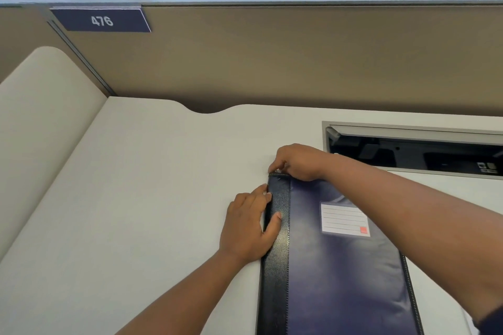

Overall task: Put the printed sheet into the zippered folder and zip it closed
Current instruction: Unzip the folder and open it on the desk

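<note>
Office cubicle: partition (pixel 299 62) numbered 476 (pixel 101 20), pale desk (pixel 149 185), cable tray (pixel 413 153)

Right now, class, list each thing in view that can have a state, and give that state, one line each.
Folder: flat on the desk, cover shut, label side up.
Label card: in its clear pocket, lines blank.
Left hand: pressed flat on the folder's left edge.
Right hand: pinching at the folder's far left corner; zip pull hidden.
Cable hatch: lid open.
Printed sheet: not visible.
</note>
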